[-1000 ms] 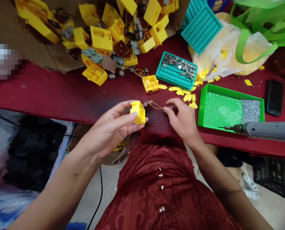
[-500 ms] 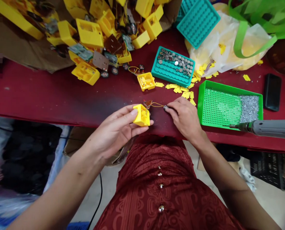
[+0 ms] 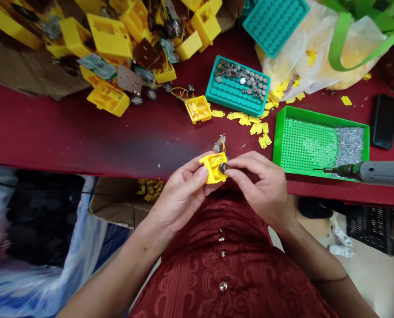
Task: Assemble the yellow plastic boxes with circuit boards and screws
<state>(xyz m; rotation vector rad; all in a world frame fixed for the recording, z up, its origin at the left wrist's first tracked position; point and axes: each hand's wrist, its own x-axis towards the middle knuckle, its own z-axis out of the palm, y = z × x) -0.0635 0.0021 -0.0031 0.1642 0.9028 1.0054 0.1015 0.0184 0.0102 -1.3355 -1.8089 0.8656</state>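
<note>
My left hand is closed around a small yellow plastic housing, its open side facing up. Between thumb and fingertips, my right hand pinches a small round speaker at the housing's right side. Whether the speaker is seated inside cannot be made out. Yellow wires run up from the housing to a small circuit board, which hangs just beyond its far edge. A second open yellow housing lies farther back on the red table.
A teal tray holds button cells near loose yellow covers. At right are a green basket with screws, an electric screwdriver and a phone. Yellow housings with boards pile up at back left.
My right hand has brought the speaker left to the yellow housing. My left hand has moved right and turned the housing, and the wires have bunched up.
</note>
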